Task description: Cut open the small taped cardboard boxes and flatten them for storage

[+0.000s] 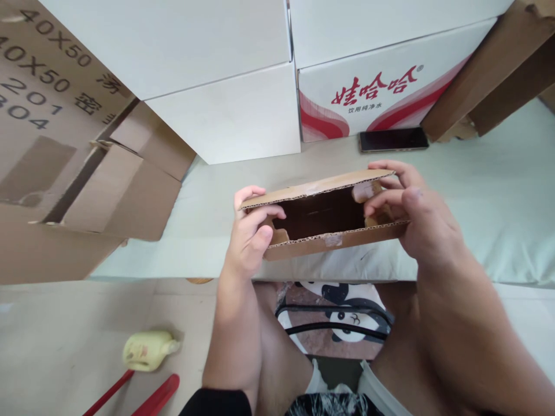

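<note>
The small cardboard box (325, 216) is held up over the edge of the pale green surface (477, 190), long axis running left to right, open mouth facing the camera. Left hand (249, 231) is pinched closed on its left end, right hand (416, 214) is clamped around the right end, fingers curled over the flaps.
</note>
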Demonstrator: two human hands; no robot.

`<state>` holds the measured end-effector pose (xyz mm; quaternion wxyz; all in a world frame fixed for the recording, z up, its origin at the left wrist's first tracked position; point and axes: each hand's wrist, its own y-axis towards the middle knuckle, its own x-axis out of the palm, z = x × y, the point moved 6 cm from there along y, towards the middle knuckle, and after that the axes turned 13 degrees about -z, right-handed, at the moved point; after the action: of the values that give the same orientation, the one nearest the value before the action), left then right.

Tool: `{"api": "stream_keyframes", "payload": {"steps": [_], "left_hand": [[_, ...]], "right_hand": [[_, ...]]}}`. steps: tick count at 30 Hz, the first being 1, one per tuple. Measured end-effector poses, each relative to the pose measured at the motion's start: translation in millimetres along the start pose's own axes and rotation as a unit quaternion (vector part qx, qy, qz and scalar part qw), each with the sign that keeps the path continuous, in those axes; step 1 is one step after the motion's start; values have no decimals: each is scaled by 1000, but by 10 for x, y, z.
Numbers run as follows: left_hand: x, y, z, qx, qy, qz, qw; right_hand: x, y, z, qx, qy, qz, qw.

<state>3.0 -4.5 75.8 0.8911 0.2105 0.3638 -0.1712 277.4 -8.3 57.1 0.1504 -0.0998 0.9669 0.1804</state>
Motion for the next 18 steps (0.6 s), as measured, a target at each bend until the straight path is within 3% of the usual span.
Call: {"api": "stream_keyframes", "payload": {"steps": [12, 18], "left_hand": [[-5, 13, 19, -1, 10, -4, 1000], [-15, 5, 56, 36, -3, 16, 999]], "right_hand": [[1, 5, -28, 7, -3, 0, 1000], [5, 8, -38, 5, -11, 4, 1000]]}}
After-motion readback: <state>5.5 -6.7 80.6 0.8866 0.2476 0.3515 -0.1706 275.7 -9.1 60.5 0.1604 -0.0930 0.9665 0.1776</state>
